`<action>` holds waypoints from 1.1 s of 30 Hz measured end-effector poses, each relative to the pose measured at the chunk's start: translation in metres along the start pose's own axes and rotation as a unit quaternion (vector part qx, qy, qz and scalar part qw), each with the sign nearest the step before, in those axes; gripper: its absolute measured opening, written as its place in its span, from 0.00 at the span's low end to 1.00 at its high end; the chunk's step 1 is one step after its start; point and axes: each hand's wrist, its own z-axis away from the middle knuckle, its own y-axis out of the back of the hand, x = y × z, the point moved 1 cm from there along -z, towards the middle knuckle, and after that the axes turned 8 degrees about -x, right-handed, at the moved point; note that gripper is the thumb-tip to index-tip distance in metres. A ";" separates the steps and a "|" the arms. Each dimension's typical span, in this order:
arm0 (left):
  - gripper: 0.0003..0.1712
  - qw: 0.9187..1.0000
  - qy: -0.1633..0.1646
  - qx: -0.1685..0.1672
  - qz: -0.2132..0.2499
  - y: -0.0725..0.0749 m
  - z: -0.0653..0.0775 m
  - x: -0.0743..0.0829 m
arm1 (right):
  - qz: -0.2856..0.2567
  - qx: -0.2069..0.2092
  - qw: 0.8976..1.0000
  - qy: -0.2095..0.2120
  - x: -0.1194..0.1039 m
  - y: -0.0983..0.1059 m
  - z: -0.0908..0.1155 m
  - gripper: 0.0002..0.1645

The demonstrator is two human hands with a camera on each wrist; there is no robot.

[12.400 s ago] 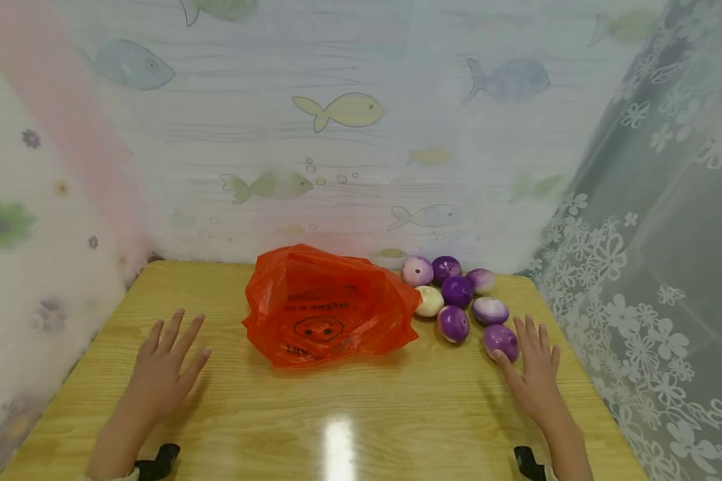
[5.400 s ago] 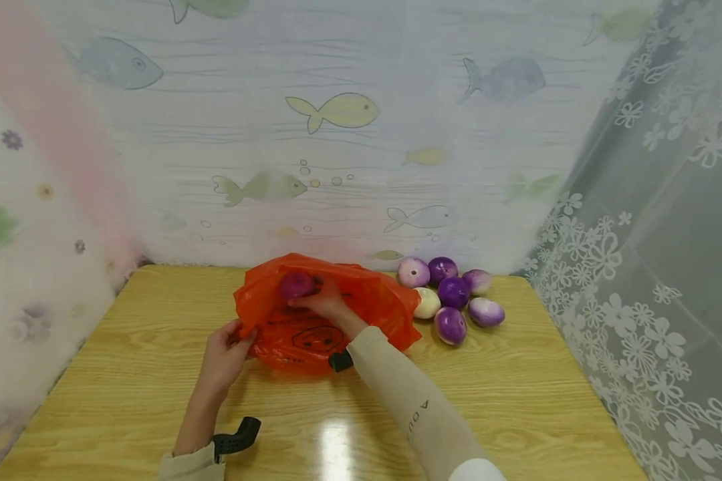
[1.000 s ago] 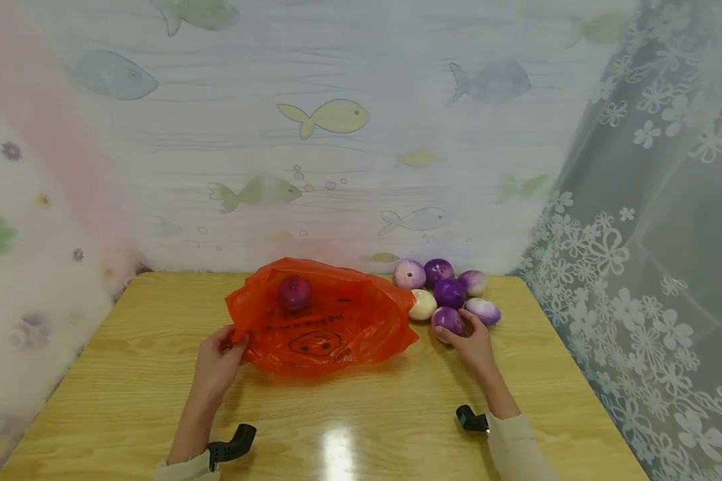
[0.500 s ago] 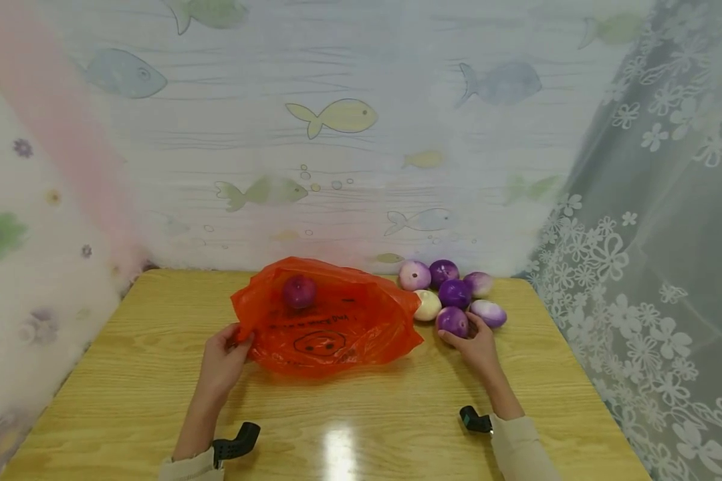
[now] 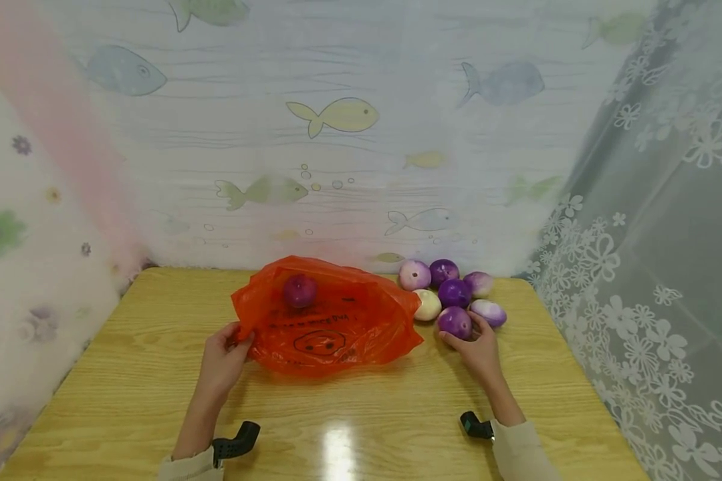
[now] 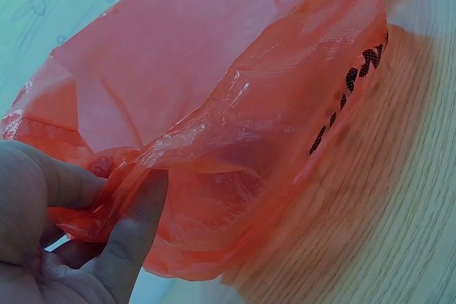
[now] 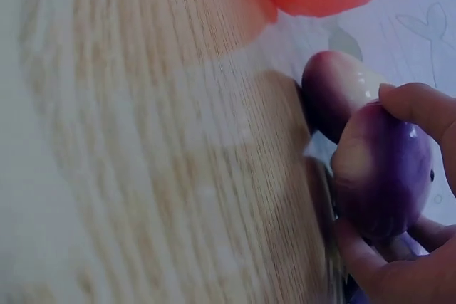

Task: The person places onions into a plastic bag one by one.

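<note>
An orange-red plastic bag (image 5: 373, 314) lies on its side at the middle of the table, its mouth spread toward me. My left hand (image 5: 222, 357) pinches the left edge of that mouth; in the left wrist view the thumb and fingers (image 6: 135, 233) gather the thin film. Inside the bag sits one purple ball (image 5: 299, 291). To the right, my right hand (image 5: 483, 351) grips a glossy purple-and-white, onion-like ball (image 5: 454, 323) between thumb and fingers. The right wrist view shows this ball close over the wood, beside another purple-and-white ball (image 7: 335, 87).
Several similar balls cluster behind the right hand, among them a cream one (image 5: 427, 305) against the bag's right edge and a pale-and-purple one (image 5: 489, 313). A fish-print curtain (image 5: 337, 160) hangs behind the wooden table (image 5: 385, 414); a lace curtain (image 5: 668, 321) runs along the right.
Since the earliest frame, the nearest ball has gone into the bag, carried by my right hand, while my left took the bag's edge. My right hand then moved back and took another ball.
</note>
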 end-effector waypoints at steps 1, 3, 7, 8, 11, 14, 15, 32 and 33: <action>0.21 1.000 -0.001 0.000 -0.001 0.000 0.000 0.000 | -0.001 0.005 1.000 0.002 0.000 0.000 0.001 0.50; 0.21 1.000 -0.002 0.001 -0.002 0.000 0.000 0.000 | -0.008 0.013 1.000 0.006 -0.002 0.000 0.002 0.49; 0.21 1.000 -0.006 0.002 -0.004 0.000 0.000 0.001 | -0.038 0.025 0.999 0.015 -0.008 0.000 0.007 0.48; 0.21 1.000 -0.006 0.002 -0.004 -0.001 0.000 0.001 | -0.043 0.027 0.999 0.019 -0.010 -0.001 0.009 0.47; 0.21 1.000 -0.007 0.000 -0.003 -0.001 -0.001 0.001 | -0.051 0.038 0.998 0.026 -0.017 -0.002 0.015 0.46; 0.21 1.000 -0.004 -0.002 0.002 -0.001 -0.001 0.001 | -0.056 0.054 0.996 0.050 -0.020 -0.003 0.018 0.44; 0.21 1.000 -0.004 -0.002 0.003 -0.001 -0.001 0.001 | -0.062 0.058 0.995 0.057 -0.021 -0.004 0.019 0.44; 0.21 1.000 -0.011 -0.001 0.012 -0.001 0.000 0.002 | -0.136 0.013 0.981 0.141 -0.070 -0.011 0.057 0.40; 0.21 1.000 -0.010 -0.001 0.011 -0.001 0.000 0.002 | -0.137 0.006 0.980 0.147 -0.072 -0.012 0.060 0.41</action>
